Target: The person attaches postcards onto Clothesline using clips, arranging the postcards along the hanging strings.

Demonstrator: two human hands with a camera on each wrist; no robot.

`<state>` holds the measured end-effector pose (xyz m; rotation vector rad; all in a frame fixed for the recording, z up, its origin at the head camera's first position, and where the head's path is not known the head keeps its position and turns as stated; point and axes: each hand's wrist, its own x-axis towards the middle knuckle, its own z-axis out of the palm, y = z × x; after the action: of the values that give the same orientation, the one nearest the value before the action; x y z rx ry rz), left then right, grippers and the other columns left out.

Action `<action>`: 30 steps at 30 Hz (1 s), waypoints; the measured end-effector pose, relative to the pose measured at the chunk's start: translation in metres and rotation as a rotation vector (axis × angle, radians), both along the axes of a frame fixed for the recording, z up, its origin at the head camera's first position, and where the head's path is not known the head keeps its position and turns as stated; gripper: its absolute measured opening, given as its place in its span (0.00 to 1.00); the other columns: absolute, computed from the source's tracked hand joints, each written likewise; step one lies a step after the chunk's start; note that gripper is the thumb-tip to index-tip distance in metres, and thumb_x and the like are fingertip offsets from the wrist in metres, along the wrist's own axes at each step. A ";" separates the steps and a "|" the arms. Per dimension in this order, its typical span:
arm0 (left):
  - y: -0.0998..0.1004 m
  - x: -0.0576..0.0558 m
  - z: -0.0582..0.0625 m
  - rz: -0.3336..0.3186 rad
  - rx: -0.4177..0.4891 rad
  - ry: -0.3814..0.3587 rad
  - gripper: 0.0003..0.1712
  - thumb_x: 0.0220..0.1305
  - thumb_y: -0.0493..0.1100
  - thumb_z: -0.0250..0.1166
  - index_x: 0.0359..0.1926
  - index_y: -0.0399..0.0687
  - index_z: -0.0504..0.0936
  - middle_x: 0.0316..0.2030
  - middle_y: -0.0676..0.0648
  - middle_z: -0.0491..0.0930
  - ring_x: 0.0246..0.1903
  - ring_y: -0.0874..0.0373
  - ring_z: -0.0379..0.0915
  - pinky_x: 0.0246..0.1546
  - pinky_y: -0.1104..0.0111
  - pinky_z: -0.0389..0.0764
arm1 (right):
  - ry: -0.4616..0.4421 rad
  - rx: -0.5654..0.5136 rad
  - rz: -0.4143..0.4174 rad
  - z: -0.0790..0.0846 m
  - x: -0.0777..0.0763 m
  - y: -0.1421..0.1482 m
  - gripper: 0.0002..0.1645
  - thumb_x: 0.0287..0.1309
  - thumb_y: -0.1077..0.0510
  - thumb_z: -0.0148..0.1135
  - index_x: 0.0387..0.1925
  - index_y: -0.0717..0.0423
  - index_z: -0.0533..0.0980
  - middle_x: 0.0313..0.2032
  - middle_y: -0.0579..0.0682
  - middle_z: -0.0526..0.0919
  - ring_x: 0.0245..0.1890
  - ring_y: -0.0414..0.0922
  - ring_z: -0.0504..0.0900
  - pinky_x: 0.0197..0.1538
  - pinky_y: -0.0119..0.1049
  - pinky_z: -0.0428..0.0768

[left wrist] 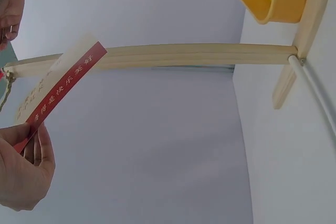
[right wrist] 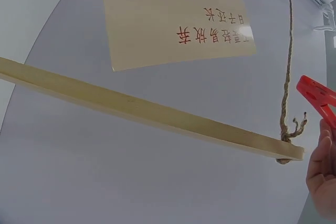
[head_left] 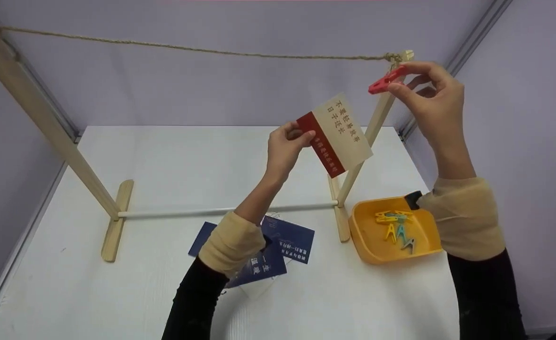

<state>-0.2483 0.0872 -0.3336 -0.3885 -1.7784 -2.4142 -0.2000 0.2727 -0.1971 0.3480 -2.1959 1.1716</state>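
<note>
Between thumb and fingers, my left hand pinches a cream-and-red card by its red edge. The card is tilted, its printed side showing, and it hangs in the air below the rope. My right hand pinches a red clothespin close to the rope's knotted right end. In the right wrist view the red clothespin is beside the rope, apart from it. The card also stands apart from the rope there.
A wooden frame with a left post, right post and white bottom rod stands on the white table. Blue cards lie under my left forearm. A yellow tray at right holds several yellow, teal and grey clothespins.
</note>
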 end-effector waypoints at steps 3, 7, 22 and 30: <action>-0.004 0.002 0.012 0.015 0.000 0.012 0.13 0.48 0.36 0.60 0.37 0.34 0.72 0.30 0.43 0.76 0.30 0.57 0.73 0.33 0.72 0.73 | 0.002 0.022 -0.006 0.006 -0.003 -0.006 0.17 0.40 0.57 0.62 0.38 0.56 0.74 0.36 0.51 0.74 0.31 0.41 0.66 0.30 0.27 0.65; -0.009 0.008 0.029 0.023 0.011 0.029 0.14 0.49 0.34 0.59 0.38 0.32 0.71 0.31 0.42 0.75 0.30 0.55 0.73 0.33 0.72 0.73 | -0.010 0.033 -0.025 0.017 -0.008 -0.012 0.18 0.40 0.55 0.62 0.38 0.54 0.74 0.36 0.50 0.74 0.31 0.40 0.65 0.31 0.27 0.63; -0.012 0.007 0.057 0.066 -0.044 0.108 0.13 0.49 0.33 0.58 0.38 0.31 0.71 0.32 0.42 0.75 0.32 0.58 0.72 0.34 0.74 0.72 | 0.023 0.251 -0.048 0.037 -0.052 -0.020 0.20 0.41 0.51 0.59 0.38 0.55 0.73 0.34 0.47 0.74 0.38 0.39 0.66 0.43 0.25 0.60; -0.011 0.004 0.054 0.075 -0.028 0.114 0.13 0.49 0.33 0.58 0.38 0.31 0.71 0.32 0.42 0.75 0.32 0.58 0.72 0.34 0.74 0.72 | -0.004 0.257 -0.050 0.039 -0.061 -0.016 0.18 0.42 0.50 0.58 0.36 0.56 0.74 0.32 0.47 0.74 0.38 0.39 0.66 0.46 0.24 0.55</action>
<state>-0.2446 0.0767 -0.2793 -0.4447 -1.7477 -2.2712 -0.2612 0.2562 -0.1585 0.3947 -2.3492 0.8654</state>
